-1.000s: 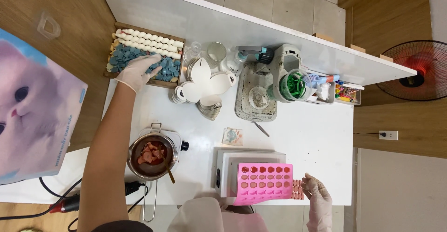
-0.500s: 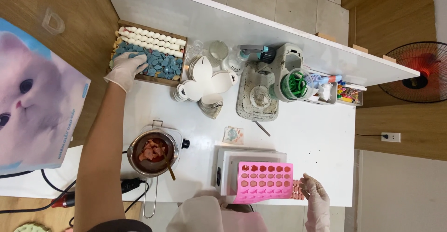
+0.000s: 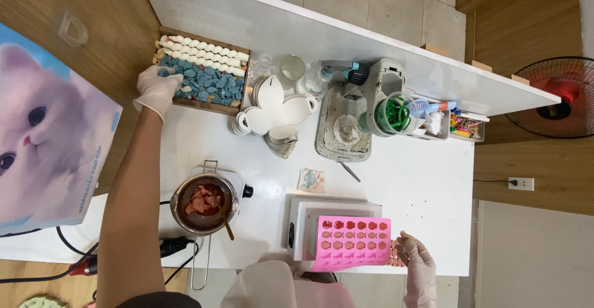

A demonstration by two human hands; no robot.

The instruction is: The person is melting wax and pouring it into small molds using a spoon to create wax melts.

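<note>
My left hand [image 3: 157, 89], in a white glove, reaches out to the near corner of a wooden tray [image 3: 204, 105] filled with blue pieces [image 3: 207, 85] and a row of white pieces [image 3: 207, 51]. The fingers curl over the blue pieces at the tray's edge; I cannot see whether they hold any. My right hand [image 3: 416, 266], also gloved, grips the right end of a pink silicone mould [image 3: 349, 243] with several rows of small cavities. The mould lies over a white flat device [image 3: 337, 210] at the table's near edge.
A metal pot [image 3: 204, 201] of reddish-brown lumps with a spoon sits on a small white heater; cables trail off below it. Beyond it stand stacked white cups [image 3: 272, 113], a grey machine [image 3: 346, 128], a green container [image 3: 391, 115] and a small picture card [image 3: 310, 180]. A cat-print box [image 3: 49, 135] stands left, a fan [image 3: 557, 98] right.
My left hand has slid from the middle of the blue pieces to the tray's near corner. The right hand and the pink mould have stayed put.
</note>
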